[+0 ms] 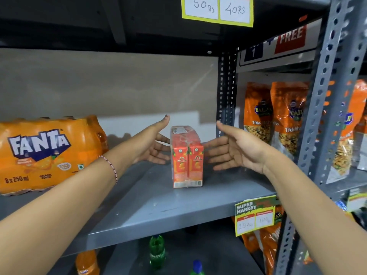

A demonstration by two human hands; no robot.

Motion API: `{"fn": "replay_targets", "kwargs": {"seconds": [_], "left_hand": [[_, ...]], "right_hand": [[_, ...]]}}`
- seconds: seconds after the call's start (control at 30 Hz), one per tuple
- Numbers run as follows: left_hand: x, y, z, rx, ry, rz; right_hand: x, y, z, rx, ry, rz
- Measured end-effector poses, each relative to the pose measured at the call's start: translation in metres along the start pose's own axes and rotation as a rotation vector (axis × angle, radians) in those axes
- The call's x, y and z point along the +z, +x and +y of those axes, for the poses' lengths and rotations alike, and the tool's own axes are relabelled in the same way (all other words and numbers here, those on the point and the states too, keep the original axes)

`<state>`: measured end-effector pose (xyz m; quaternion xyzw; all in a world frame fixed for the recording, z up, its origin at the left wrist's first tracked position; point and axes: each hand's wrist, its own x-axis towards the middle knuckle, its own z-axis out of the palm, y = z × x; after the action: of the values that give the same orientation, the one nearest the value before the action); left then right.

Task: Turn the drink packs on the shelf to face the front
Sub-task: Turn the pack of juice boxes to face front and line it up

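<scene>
A shrink-wrapped pack of small orange juice cartons (pixel 187 157) stands upright in the middle of the grey metal shelf (pixel 155 211), its narrow end toward me. My left hand (pixel 153 143) is spread open just left of the pack, fingertips close to its side. My right hand (pixel 234 149) is open on the pack's right side, fingers pointing at it. Neither hand grips the pack. A large orange Fanta multipack (pixel 47 153) sits at the shelf's left end with its logo facing the front.
Orange snack bags (pixel 286 114) hang in the neighbouring bay to the right, behind a perforated grey upright (pixel 325 108). A price tag (pixel 256 217) hangs from the shelf's front edge. Bottles (pixel 157 252) stand on the shelf below. Price cards (pixel 217 9) hang above.
</scene>
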<state>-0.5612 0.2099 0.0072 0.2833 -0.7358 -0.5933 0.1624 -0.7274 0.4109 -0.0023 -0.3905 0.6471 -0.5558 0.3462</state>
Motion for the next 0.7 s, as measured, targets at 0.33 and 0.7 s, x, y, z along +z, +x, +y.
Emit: {"fn": "replay_targets", "kwargs": {"seconds": [0.33,0.7], "left_hand": [[0.065,-0.058,0.024,0.148,0.668,0.320],[0.019,-0.044,0.027,0.044,0.666,0.067]], "right_hand": [[-0.001,0.072,-0.010,-0.137,-0.189,0.168],[0.004,0.109,0.009,-0.308,-0.414,0.271]]}}
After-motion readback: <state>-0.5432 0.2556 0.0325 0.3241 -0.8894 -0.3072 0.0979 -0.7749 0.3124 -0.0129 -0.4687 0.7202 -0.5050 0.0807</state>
